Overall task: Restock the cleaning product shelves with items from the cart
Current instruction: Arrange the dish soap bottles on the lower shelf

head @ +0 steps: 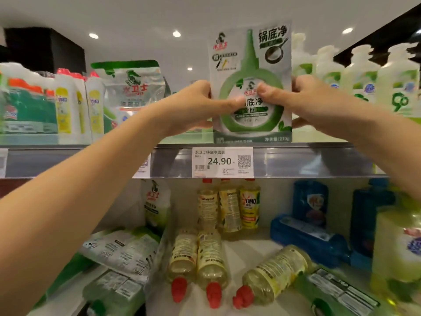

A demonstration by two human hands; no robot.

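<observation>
Fingers (237, 103) of the left hand (196, 106) and the right hand (303, 99) are clamped on the side edges of a flat white-and-green printed plastic pouch (250, 65), thumbs pressed across its front. It stands upright on the grey top shelf (296, 160), directly above the white price tag (222, 161). Judging by its flat shape, it is probably light, soft and apt to flop, so gripping low at both edges looks sensible.

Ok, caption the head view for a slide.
Both hands, left and right, stand a green-and-white cleaner pouch on the upper shelf.
</observation>
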